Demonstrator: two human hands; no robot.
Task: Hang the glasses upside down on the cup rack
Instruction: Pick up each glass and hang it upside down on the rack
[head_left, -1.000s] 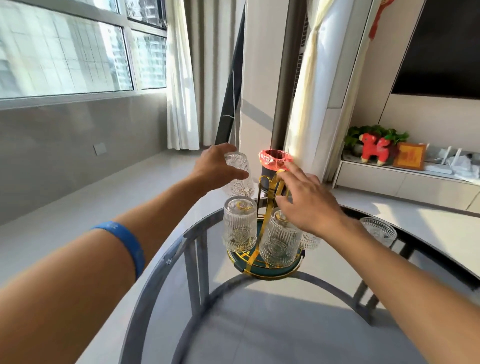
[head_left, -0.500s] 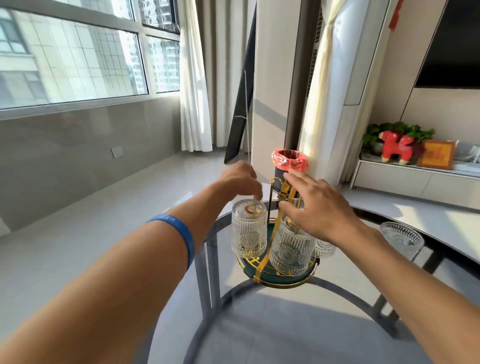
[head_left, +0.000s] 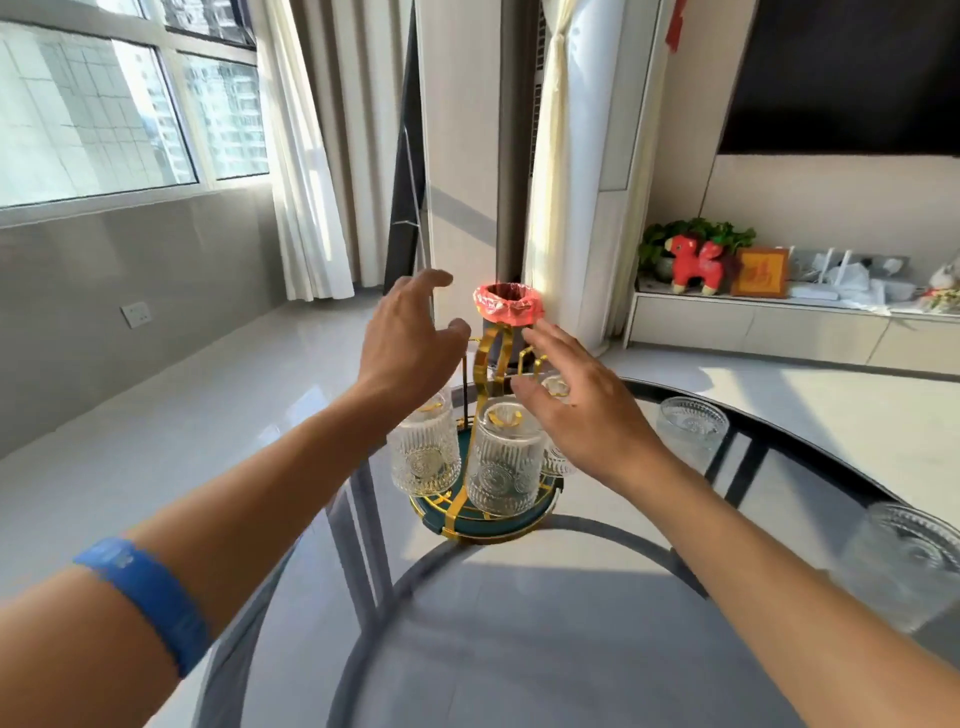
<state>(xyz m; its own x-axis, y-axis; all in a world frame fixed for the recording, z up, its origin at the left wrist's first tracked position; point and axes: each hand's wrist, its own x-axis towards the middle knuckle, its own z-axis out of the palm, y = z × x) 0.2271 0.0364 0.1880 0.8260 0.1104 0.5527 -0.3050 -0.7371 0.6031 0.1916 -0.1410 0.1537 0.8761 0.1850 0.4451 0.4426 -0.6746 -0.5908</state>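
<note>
We are holding our left grip (head_left: 410, 338) and right grip (head_left: 587, 415) open and empty above the cup rack (head_left: 485, 395), where ribbed glasses (head_left: 501, 457) are hanging upside down.

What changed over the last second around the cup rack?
The left hand let go of the glass it was carrying and is now open and empty above the rack. The right hand came off the rack and opened. The two front glasses stayed hanging upside down.
</note>
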